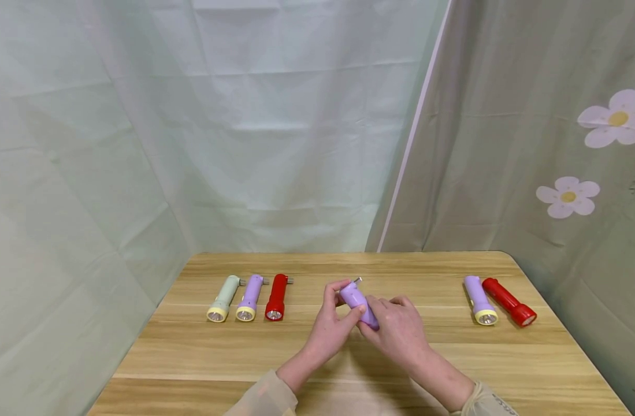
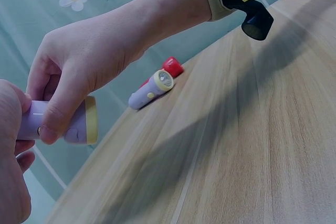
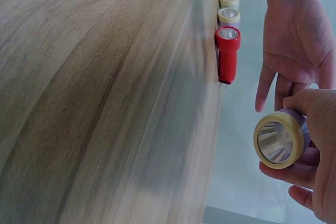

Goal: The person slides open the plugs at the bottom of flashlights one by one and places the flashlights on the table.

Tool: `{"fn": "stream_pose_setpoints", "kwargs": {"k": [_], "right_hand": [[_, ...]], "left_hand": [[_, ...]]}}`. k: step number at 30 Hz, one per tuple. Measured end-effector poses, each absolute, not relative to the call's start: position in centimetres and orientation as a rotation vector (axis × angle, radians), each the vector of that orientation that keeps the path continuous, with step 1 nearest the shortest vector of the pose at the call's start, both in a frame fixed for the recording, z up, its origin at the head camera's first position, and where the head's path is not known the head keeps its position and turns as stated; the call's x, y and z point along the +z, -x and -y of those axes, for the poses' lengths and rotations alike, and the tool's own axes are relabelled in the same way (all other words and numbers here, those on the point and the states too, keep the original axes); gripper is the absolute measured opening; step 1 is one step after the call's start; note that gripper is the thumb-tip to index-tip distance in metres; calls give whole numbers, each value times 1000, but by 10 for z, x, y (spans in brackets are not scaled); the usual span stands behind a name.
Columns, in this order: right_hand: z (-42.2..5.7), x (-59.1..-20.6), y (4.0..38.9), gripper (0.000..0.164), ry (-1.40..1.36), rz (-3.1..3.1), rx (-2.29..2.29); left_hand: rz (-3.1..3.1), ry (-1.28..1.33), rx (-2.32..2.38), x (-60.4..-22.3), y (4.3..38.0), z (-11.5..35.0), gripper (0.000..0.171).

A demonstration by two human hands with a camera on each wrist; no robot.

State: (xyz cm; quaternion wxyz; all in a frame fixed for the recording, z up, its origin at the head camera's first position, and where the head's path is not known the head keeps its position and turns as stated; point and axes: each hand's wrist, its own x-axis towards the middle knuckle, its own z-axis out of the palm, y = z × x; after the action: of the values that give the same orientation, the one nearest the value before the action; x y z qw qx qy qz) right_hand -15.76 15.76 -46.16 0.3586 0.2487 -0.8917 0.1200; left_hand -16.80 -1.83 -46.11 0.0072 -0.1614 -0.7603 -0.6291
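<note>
Basically, L side of tabletop [image 1: 218, 361]: green torch [image 1: 227, 292], purple torch [image 1: 252, 292], red torch [image 1: 278, 293] in a row. Mid: L hand [image 1: 330, 325], thumb & fingers gripping tail end of held torch [image 1: 352, 295], raised btwn both hands, metal tab [image 1: 358, 281] out; R hand [image 1: 400, 328], fingers pinching it nearer the head. R side: 2nd purple torch [image 1: 477, 293] beside 2nd red torch [image 1: 507, 300].

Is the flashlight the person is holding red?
No, the held flashlight is light purple.
</note>
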Motion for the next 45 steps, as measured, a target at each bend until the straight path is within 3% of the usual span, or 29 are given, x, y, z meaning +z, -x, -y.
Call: {"fn": "stream_pose_setpoints", "kwargs": {"k": [34, 45], "right_hand": [[-158, -462, 157, 42, -642, 2319, 327], [-156, -461, 157, 35, -576, 2377, 395]], "left_hand": [[2417, 464, -1961, -461, 167, 18, 57], [2432, 501, -1923, -459, 168, 20, 58]]}}
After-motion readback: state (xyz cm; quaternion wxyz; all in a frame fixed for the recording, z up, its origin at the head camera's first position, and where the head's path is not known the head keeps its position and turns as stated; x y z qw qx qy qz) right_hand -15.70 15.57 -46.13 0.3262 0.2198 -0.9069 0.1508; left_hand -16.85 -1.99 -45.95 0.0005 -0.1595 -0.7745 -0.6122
